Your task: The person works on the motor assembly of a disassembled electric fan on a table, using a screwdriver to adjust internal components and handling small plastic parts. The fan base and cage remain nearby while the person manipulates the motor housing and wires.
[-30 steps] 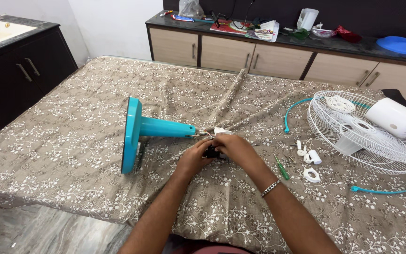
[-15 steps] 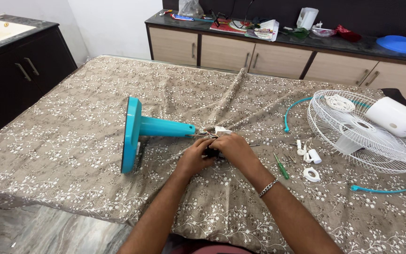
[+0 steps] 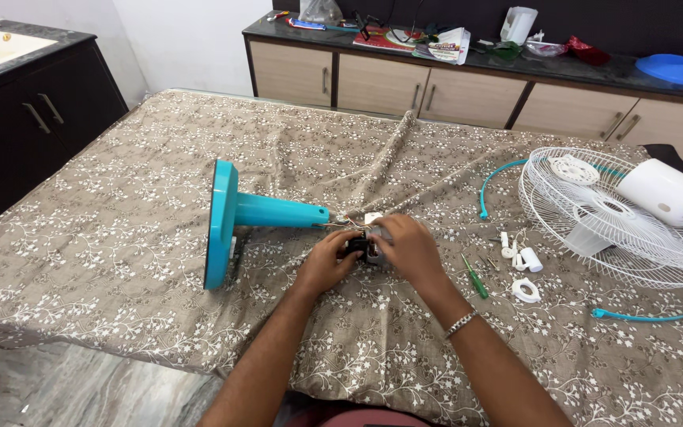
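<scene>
Gripping small dark part point(image 3: 360, 247), both hands curled, seemingly.

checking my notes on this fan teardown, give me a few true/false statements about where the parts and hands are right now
1. The teal plastic fan stand with its round base lies on its side on the brown floral tablecloth. True.
2. Both the left hand and the right hand are on the small dark part with wires at the stand's end. True.
3. The green-handled screwdriver is in the right hand. False: it lies on the cloth, right of that hand.
4. The white wire fan grille stands upright on the floor. False: it lies flat on the table.
5. The small white plastic pieces lie between the hands and the grille. True.
</scene>
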